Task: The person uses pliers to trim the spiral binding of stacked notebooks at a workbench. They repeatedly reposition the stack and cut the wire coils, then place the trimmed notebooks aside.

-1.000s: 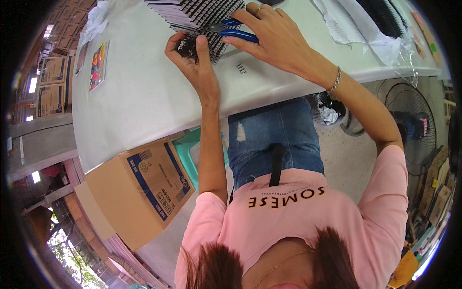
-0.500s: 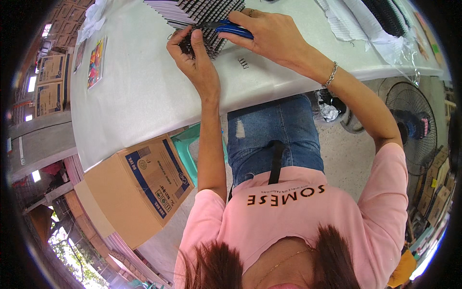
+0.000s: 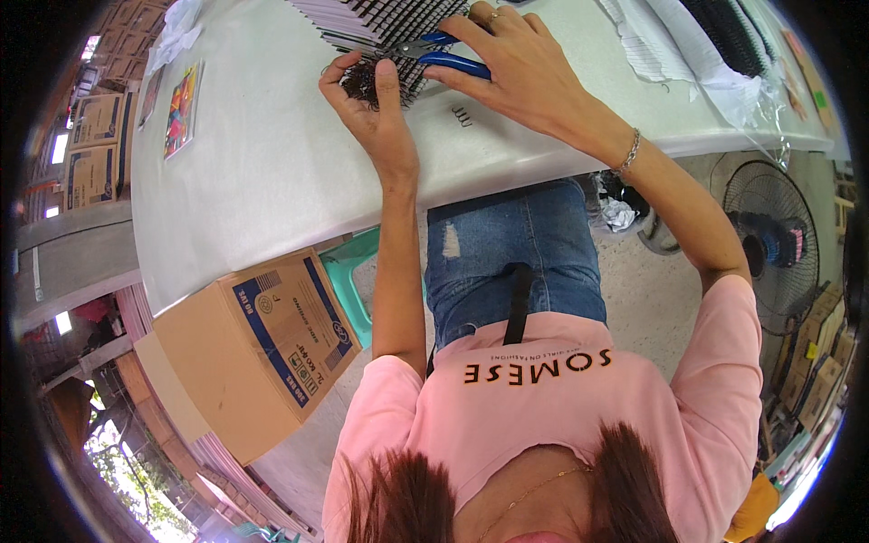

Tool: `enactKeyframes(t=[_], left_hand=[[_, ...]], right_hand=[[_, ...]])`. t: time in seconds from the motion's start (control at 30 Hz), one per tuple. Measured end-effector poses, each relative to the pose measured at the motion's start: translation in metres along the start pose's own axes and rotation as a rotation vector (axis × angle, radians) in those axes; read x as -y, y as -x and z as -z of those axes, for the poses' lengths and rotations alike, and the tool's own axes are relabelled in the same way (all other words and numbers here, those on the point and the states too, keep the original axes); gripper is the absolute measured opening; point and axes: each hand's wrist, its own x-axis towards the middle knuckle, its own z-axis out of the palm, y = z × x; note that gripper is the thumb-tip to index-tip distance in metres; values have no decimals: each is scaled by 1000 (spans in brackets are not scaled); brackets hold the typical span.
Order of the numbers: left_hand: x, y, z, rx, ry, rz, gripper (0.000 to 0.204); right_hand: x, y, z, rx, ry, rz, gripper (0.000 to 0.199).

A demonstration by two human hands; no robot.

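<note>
My right hand (image 3: 529, 77) grips a pair of blue-handled cutting pliers (image 3: 462, 65), its handles spread apart. The metal jaws point left, at a bundle of black binding wire loops (image 3: 362, 83). My left hand (image 3: 380, 118) is closed on the end of that bundle, with thumb and fingers pinching it. Beyond my hands lies a stack of wire-binding strips (image 3: 398, 25) in dark rows, with pale strips on its left side; the top frame edge cuts it off. A short loose piece of black wire (image 3: 463, 117) rests below the pliers.
White sheeting covers the table (image 3: 262, 181). A colourful booklet (image 3: 183, 109) lies at left; white paper (image 3: 643, 41) and more black binding wire (image 3: 724, 36) lie at right. Below the table edge are a cardboard box (image 3: 244, 353), a green stool (image 3: 348, 271) and a fan (image 3: 774, 240).
The pliers' handles have spread apart in my right hand. Both hands and the wire bundle appear slightly further right and lower in the picture.
</note>
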Motion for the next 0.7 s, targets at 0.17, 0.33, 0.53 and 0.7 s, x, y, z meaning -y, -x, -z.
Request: enactKeyframes(t=[0.17, 0.33, 0.53, 0.7], left_hand=[[-3, 2, -2, -25, -124, -5, 34], [0, 2, -2, -38, -237, -28, 34], [-3, 2, -3, -83, -182, 22, 33], [5, 2, 3, -105, -130, 103, 37]], right_hand=[[-3, -4, -7, -103, 38, 91, 48], [-6, 3, -23, -61, 42, 22, 46], [-5, 11, -17, -65, 18, -49, 46], [-15, 14, -26, -189, 88, 60, 52]])
